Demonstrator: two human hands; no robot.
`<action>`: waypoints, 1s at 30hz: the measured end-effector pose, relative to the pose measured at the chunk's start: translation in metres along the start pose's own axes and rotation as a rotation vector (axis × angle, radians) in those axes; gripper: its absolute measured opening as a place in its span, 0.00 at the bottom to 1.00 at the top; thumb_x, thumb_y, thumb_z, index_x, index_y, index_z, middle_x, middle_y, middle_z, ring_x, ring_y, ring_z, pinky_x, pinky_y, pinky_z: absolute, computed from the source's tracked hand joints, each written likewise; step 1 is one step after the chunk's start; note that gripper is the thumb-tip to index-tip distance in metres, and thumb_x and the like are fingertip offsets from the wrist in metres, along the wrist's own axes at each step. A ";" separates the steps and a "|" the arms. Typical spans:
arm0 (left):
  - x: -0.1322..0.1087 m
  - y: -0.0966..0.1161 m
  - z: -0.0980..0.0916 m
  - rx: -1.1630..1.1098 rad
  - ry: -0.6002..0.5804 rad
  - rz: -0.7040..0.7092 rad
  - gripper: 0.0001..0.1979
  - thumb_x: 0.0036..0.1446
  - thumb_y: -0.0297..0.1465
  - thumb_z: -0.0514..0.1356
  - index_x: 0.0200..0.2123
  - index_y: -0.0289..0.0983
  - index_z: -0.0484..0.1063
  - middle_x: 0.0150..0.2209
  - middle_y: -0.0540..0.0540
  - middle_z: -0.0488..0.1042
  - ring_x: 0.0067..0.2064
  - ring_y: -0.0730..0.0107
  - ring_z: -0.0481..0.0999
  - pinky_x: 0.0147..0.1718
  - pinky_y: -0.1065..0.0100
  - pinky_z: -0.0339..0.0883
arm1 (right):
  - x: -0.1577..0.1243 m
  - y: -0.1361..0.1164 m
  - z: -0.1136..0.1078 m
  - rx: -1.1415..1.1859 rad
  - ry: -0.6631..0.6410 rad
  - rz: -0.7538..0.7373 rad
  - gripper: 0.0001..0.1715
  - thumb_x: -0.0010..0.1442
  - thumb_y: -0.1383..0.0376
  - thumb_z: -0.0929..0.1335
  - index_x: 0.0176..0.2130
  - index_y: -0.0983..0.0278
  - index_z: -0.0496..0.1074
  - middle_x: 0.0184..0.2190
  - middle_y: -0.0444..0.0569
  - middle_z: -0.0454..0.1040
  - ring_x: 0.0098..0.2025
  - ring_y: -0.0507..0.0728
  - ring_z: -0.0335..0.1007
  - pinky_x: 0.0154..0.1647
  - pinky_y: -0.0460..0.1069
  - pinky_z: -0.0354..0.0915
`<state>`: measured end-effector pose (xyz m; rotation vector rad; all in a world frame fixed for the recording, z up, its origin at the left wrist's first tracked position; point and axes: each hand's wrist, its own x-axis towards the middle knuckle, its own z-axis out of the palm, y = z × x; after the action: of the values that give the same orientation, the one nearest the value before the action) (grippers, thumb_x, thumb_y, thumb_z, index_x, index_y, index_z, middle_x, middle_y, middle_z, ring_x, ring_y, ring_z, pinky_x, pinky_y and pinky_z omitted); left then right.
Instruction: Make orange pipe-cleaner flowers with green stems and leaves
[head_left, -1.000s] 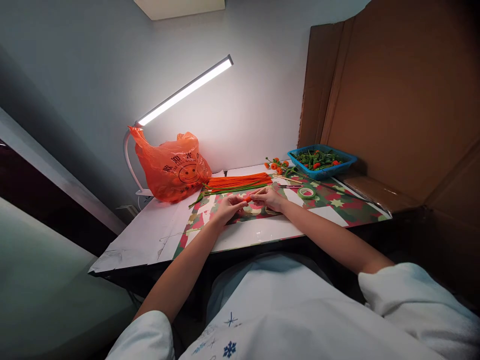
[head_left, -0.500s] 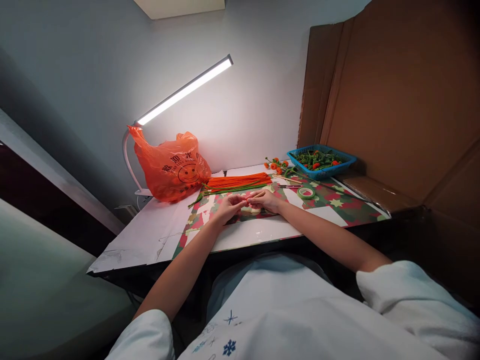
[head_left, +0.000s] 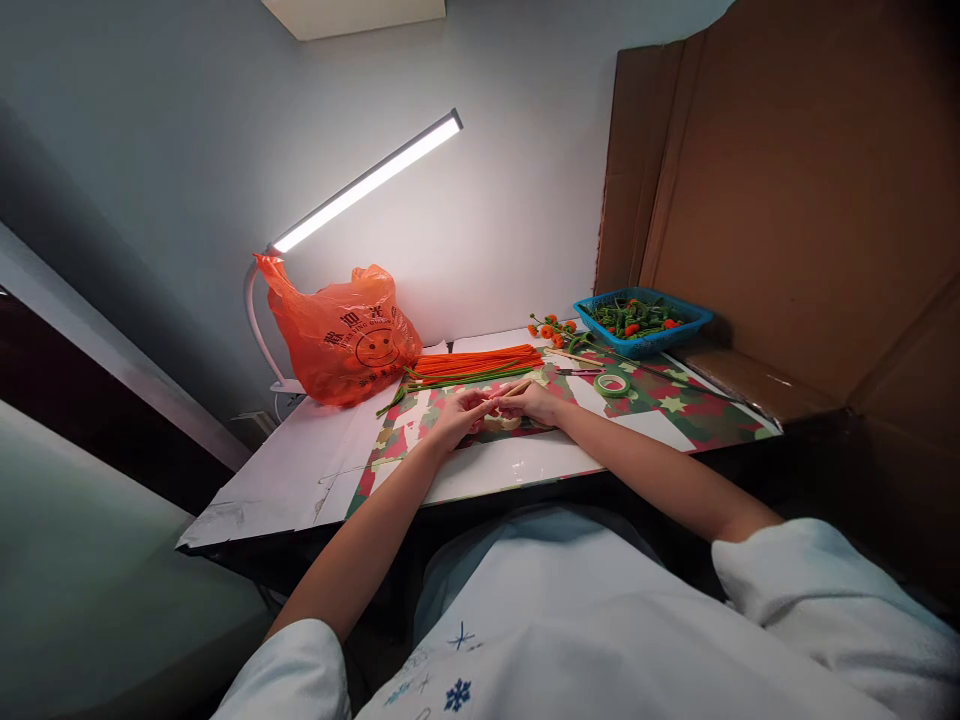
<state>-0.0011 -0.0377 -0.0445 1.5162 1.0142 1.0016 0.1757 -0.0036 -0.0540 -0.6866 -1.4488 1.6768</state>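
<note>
My left hand (head_left: 463, 412) and my right hand (head_left: 529, 402) meet fingertip to fingertip over the patterned table cover. The fingers of both are closed in a pinch, and what they hold is too small and hidden to name. Just beyond them lies a row of orange pipe cleaners (head_left: 480, 362), with green pipe cleaners (head_left: 487, 377) along its near side. A roll of green tape (head_left: 613, 385) rests to the right of my right hand. Thin tweezers-like tools (head_left: 581, 372) lie a little behind the tape.
Orange flowers on stems (head_left: 551, 330) lie near the wall. A blue basket (head_left: 646, 345) of green and orange pieces stands at the back right, beside a cardboard panel (head_left: 787, 200). An orange plastic bag (head_left: 341, 345) sits at the left under a lit lamp (head_left: 367, 182).
Both hands stay in nearly the same place, with fingers shifted slightly. A small reddish bit between the fingertips before is now mostly covered.
</note>
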 end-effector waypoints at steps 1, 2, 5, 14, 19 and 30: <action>0.001 -0.001 0.001 -0.007 -0.005 -0.006 0.23 0.45 0.48 0.66 0.34 0.35 0.72 0.26 0.50 0.73 0.17 0.84 0.59 0.15 0.76 0.50 | 0.000 0.000 0.001 0.001 -0.007 0.001 0.22 0.33 0.58 0.80 0.27 0.68 0.77 0.19 0.43 0.72 0.22 0.48 0.66 0.22 0.42 0.62; 0.002 -0.001 0.001 -0.017 -0.005 -0.011 0.23 0.45 0.49 0.66 0.34 0.36 0.71 0.25 0.51 0.72 0.17 0.83 0.59 0.15 0.76 0.49 | -0.001 0.000 0.003 -0.003 -0.014 0.003 0.22 0.34 0.58 0.80 0.27 0.67 0.76 0.19 0.42 0.72 0.22 0.48 0.65 0.23 0.42 0.62; 0.005 -0.004 0.003 -0.043 0.015 -0.022 0.23 0.46 0.51 0.64 0.30 0.37 0.67 0.22 0.53 0.68 0.16 0.82 0.59 0.14 0.75 0.49 | -0.001 0.000 0.007 -0.033 -0.021 0.012 0.22 0.33 0.58 0.80 0.27 0.67 0.76 0.18 0.40 0.71 0.21 0.48 0.65 0.22 0.43 0.61; 0.012 -0.004 0.005 -0.163 0.056 -0.050 0.21 0.51 0.50 0.59 0.26 0.37 0.69 0.24 0.47 0.74 0.27 0.66 0.76 0.23 0.69 0.67 | -0.003 0.001 0.016 -0.100 -0.031 0.003 0.20 0.35 0.56 0.79 0.28 0.65 0.76 0.18 0.41 0.72 0.19 0.47 0.63 0.19 0.42 0.58; 0.014 -0.003 0.003 -0.308 0.067 -0.102 0.27 0.53 0.55 0.54 0.29 0.35 0.72 0.27 0.42 0.76 0.30 0.60 0.78 0.26 0.63 0.71 | 0.002 0.009 0.024 -0.123 -0.009 -0.020 0.21 0.34 0.57 0.79 0.28 0.65 0.77 0.19 0.42 0.73 0.21 0.49 0.67 0.24 0.44 0.65; 0.010 0.004 -0.003 -0.526 0.148 -0.242 0.28 0.54 0.55 0.52 0.32 0.34 0.70 0.22 0.47 0.72 0.18 0.69 0.69 0.12 0.70 0.59 | 0.034 0.033 0.038 -0.362 -0.087 -0.141 0.17 0.42 0.58 0.77 0.29 0.67 0.78 0.17 0.42 0.72 0.20 0.49 0.67 0.22 0.43 0.64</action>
<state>-0.0006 -0.0275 -0.0388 0.8794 0.9171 1.1096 0.1195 0.0038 -0.0752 -0.6919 -1.8442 1.3639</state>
